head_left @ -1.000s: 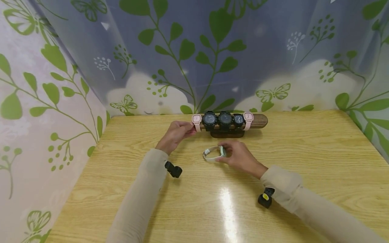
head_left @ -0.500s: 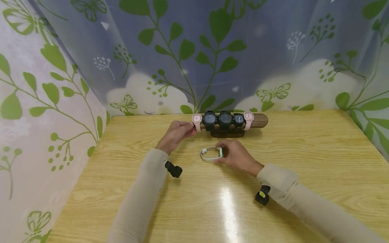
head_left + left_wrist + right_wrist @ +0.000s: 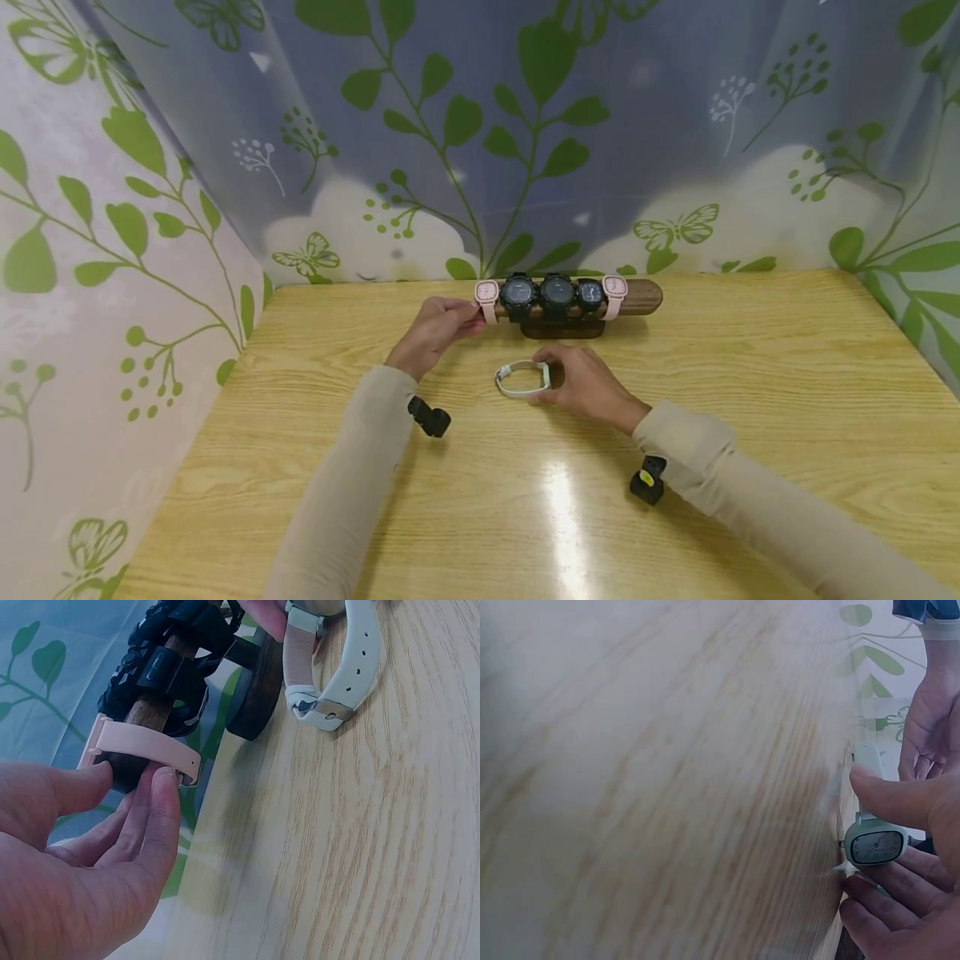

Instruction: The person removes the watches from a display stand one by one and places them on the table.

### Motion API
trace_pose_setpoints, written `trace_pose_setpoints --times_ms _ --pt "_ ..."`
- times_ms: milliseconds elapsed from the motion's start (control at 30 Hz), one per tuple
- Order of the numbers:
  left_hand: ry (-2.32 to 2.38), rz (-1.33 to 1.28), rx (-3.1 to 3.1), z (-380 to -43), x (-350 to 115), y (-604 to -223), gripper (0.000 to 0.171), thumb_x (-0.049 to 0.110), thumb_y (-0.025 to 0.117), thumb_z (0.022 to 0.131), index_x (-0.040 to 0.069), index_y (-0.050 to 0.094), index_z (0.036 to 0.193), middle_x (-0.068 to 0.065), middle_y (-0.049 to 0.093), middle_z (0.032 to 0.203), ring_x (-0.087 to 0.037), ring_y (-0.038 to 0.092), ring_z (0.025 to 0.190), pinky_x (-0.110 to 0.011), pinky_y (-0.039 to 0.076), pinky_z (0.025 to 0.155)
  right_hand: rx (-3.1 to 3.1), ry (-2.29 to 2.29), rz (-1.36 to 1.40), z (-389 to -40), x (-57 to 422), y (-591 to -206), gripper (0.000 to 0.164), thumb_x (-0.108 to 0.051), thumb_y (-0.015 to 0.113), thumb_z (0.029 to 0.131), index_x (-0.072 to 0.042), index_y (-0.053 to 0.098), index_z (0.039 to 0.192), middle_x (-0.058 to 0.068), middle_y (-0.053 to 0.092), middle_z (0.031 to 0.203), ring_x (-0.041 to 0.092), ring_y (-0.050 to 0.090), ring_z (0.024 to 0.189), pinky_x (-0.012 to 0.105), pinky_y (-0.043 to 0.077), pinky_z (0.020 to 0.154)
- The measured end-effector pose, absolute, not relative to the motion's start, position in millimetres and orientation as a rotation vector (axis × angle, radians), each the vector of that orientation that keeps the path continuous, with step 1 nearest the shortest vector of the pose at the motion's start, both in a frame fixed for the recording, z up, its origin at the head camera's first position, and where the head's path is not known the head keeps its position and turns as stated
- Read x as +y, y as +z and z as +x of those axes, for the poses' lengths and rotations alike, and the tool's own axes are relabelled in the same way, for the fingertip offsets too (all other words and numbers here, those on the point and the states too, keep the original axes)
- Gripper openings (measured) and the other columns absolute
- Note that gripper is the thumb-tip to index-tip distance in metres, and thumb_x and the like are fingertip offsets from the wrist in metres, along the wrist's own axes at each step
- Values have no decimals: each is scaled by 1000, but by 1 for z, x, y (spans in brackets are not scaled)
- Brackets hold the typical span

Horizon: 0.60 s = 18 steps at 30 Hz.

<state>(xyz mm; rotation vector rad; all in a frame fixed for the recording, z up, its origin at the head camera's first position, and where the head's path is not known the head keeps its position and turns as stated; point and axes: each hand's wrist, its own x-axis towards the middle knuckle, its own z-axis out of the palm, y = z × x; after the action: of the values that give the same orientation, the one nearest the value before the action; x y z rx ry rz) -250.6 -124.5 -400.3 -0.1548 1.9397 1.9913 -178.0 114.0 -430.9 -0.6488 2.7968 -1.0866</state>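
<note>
Right hand (image 3: 588,385) of mine gripped the pale green watch (image 3: 522,379) by its case, thumb on top and fingers curled beneath, on the counter (image 3: 750,400) just in front of the wooden stand (image 3: 645,297). Its buckled strap loop lay stretched leftward from my hand, roughly parallel to the stand's bar. My left hand (image 3: 433,332) pinched the left end of that bar, fingertips (image 3: 166,787) touching the pink watch (image 3: 486,294) there.
</note>
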Motion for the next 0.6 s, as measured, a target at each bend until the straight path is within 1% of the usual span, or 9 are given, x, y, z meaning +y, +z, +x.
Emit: trace_pose_setpoints --times_ms 100,200,267,333,467,600 --pt "1993 -160 1941 -250 -124 -400 31 5 54 105 -13 59 130 -28 62 124 -38 60 119 -42 50 108 2790 -1084 -646 -178 114 -429 55 -22 92 76 0 68 121 6 71 100 16 61 82 34 52 73" --pt "1995 -164 1940 -250 -124 -399 31 4 53 105 -14 59 130 -23 65 116 -39 59 120 -42 50 108 2786 -1077 -622 -177 116 -427 59 -22 92 76 1 67 124 10 72 112 24 66 97 41 55 87" --pt "1997 -162 1938 -250 -124 -399 31 4 53 105 -14 59 130 -19 65 111 -41 58 122 -42 50 108 2781 -1082 -596 -176 118 -425 61 -23 92 77 1 66 127 13 70 120 29 65 109 46 53 96" --pt "1997 -163 1937 -249 -124 -399 31 4 53 105 -14 59 130 -16 65 107 -42 56 124 -42 49 108 2778 -1091 -571 -174 123 -423 62 -24 91 78 1 65 129 15 68 125 34 62 118 50 50 103" --pt "2000 -166 1931 -249 -124 -400 31 4 53 105 -14 59 130 -16 65 107 -42 56 124 -42 49 109 2770 -1127 -545 -172 136 -419 63 -25 89 81 4 64 131 19 65 130 40 59 123 54 49 106" --pt "2001 -161 1929 -249 -124 -400 31 4 53 105 -14 58 131 -17 65 109 -42 56 124 -42 49 109 2780 -1133 -524 -170 152 -416 62 -22 87 83 6 62 132 23 63 133 44 58 123 56 49 105"
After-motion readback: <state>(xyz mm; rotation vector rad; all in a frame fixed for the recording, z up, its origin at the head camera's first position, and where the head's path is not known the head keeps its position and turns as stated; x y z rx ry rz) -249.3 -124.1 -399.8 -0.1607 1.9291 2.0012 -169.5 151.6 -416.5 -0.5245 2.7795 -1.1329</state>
